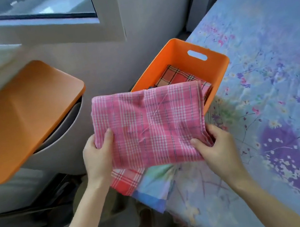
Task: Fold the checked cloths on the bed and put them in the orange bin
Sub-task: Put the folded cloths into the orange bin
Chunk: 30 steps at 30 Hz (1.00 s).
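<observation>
Top of orange bin (217, 72) open. Across its near rim hangs the pink checked cloth (151, 125), gripped by left hand (97, 157) and right hand (215, 146). Inside, 1 folded red checked cloth (173, 76), free room above. The wall (142, 36) is close behind. An orange flap (28, 117) juts out left, well apart. Rightward the bed (276, 73) lies unobstructed.
</observation>
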Each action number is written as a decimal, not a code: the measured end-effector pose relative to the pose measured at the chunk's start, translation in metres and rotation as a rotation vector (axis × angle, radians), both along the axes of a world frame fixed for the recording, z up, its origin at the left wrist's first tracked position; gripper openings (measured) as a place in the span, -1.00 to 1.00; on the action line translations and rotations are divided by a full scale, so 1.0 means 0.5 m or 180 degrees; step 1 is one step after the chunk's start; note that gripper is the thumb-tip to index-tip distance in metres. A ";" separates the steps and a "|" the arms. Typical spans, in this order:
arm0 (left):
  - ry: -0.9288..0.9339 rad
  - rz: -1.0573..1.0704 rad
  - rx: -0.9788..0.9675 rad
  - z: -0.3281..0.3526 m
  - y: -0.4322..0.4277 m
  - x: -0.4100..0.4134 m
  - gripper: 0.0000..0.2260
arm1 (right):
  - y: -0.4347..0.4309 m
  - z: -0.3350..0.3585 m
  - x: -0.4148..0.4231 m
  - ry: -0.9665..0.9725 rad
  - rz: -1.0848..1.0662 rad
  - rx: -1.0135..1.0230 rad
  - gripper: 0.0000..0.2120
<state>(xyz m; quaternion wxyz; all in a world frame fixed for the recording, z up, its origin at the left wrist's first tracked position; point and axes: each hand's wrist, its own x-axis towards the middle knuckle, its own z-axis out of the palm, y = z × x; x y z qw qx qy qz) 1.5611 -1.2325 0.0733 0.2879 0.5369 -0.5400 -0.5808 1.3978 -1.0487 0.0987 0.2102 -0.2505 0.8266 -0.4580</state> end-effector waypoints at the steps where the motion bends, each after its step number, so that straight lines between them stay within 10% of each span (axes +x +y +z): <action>1: -0.0023 -0.0122 -0.0229 0.018 -0.022 -0.054 -0.79 | -0.014 0.004 -0.031 0.0187 -0.0223 -0.0011 -0.81; 6: -0.0672 -0.1027 -0.1362 0.025 -0.123 -0.312 -0.82 | -0.088 -0.020 -0.161 0.0830 -0.1076 0.0631 -0.89; 17: -0.1933 -0.2539 -0.1607 -0.093 -0.251 -0.670 -0.87 | -0.240 -0.187 -0.371 0.0560 -0.1502 0.1563 -0.87; 23: -0.2751 -0.3394 -0.2426 -0.212 -0.295 -0.754 -0.43 | -0.286 -0.258 -0.450 0.0566 -0.0428 0.3089 -0.30; 30: -0.3877 -0.4614 -0.2501 -0.341 -0.317 -0.744 -0.31 | -0.292 -0.350 -0.507 0.0440 0.0856 0.3908 -0.24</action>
